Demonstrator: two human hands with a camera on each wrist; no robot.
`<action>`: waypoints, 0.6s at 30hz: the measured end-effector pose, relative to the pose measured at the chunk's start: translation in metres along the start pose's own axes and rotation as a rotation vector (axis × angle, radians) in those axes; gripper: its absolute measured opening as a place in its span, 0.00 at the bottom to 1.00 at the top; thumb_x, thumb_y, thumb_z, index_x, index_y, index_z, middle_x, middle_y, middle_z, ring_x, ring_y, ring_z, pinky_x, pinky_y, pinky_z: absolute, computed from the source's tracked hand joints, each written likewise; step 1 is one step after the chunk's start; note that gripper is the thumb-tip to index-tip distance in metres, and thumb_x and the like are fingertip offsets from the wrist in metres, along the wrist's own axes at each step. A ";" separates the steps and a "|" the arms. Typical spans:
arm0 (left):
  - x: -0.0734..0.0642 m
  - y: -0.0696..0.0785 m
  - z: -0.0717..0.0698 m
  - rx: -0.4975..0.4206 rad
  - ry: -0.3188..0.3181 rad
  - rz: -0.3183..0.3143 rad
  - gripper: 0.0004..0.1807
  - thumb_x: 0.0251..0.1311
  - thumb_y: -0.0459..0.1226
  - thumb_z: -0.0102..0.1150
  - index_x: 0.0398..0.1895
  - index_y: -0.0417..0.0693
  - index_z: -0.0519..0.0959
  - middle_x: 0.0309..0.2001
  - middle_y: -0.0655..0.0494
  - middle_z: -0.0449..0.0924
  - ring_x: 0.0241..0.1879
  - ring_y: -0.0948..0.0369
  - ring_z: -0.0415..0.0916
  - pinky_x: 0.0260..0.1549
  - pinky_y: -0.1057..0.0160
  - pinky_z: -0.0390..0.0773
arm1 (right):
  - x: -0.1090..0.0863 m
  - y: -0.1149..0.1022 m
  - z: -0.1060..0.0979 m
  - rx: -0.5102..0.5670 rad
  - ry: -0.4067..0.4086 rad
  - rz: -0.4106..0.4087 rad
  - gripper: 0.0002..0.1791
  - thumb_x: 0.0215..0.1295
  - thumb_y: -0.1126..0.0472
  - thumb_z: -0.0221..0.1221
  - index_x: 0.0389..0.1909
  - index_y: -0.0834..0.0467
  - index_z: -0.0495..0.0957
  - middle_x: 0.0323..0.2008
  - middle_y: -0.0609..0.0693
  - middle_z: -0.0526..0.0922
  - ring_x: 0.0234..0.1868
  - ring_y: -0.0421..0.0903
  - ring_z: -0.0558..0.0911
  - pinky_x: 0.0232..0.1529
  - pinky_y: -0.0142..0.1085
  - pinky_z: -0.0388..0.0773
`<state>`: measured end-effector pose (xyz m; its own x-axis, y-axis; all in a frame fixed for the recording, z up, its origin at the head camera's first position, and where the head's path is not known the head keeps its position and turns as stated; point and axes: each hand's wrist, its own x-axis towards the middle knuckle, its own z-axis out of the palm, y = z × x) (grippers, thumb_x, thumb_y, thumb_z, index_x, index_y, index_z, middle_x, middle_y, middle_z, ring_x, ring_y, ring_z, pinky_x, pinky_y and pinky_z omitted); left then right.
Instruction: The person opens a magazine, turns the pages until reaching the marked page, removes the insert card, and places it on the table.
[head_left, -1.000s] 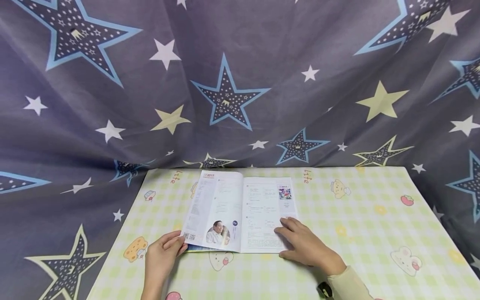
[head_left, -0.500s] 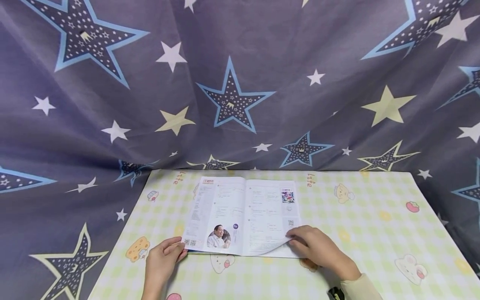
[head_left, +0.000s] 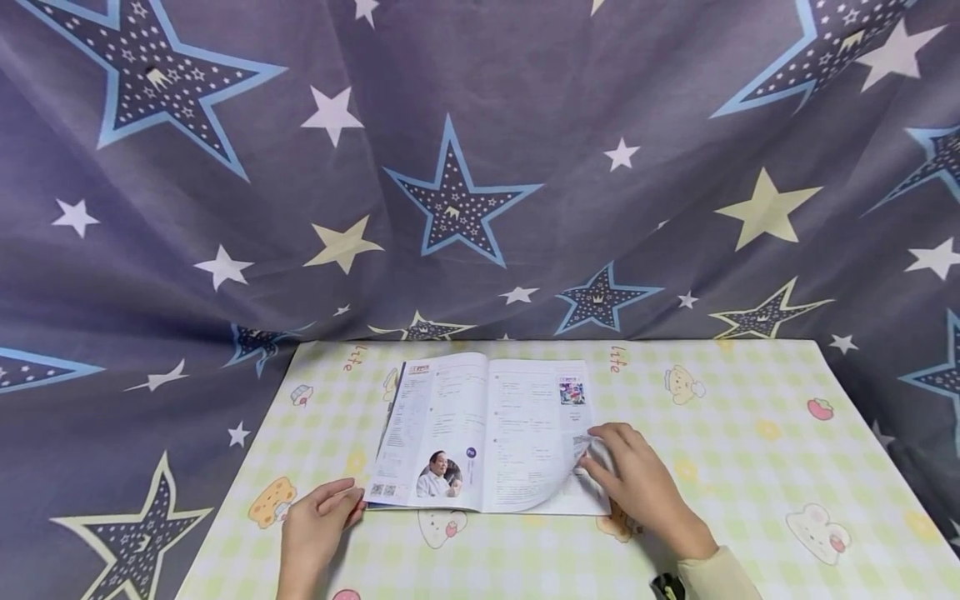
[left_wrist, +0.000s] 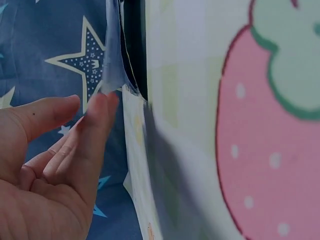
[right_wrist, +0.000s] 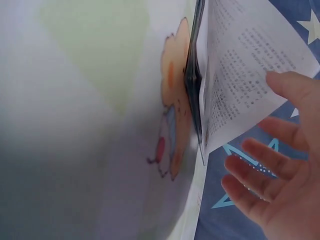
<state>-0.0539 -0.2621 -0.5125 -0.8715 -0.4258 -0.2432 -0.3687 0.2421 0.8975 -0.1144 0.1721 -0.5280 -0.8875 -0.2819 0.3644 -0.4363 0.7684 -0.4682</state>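
An open magazine [head_left: 450,433] lies on the table, with printed text on both visible pages and a round portrait photo at the lower left. My right hand [head_left: 641,483] holds the lower right corner of the right-hand page [head_left: 525,467], which curls up off the page beneath. In the right wrist view, the thumb rests against the printed side of that lifted page [right_wrist: 245,75], other fingers spread below. Beside the magazine's lower left corner is my left hand [head_left: 318,525]. In the left wrist view, its fingertips reach the magazine's edge [left_wrist: 116,65], thumb apart from them.
A pale checked cloth with cartoon prints covers the table [head_left: 735,450]. Behind and along the sides hangs a dark curtain [head_left: 570,100] patterned with stars. A dark band [head_left: 667,586] shows at the right wrist, near a light sleeve [head_left: 718,575].
The right hand has moved from resting on the right page to lifting its lower corner, which curls higher now. The left hand has drawn back slightly from the left page, which has settled lower.
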 end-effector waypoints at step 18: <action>-0.007 0.031 0.038 -0.156 -0.137 0.098 0.19 0.61 0.34 0.70 0.53 0.32 0.81 0.44 0.42 0.86 0.40 0.61 0.85 0.40 0.66 0.85 | 0.007 -0.015 0.004 0.188 0.039 -0.049 0.09 0.63 0.61 0.69 0.41 0.49 0.80 0.50 0.43 0.85 0.51 0.43 0.83 0.47 0.41 0.84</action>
<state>-0.0716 -0.2182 -0.4971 -0.9403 -0.2819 -0.1905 -0.2352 0.1341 0.9626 -0.1149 0.1564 -0.5216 -0.8599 -0.2912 0.4193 -0.5019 0.6325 -0.5900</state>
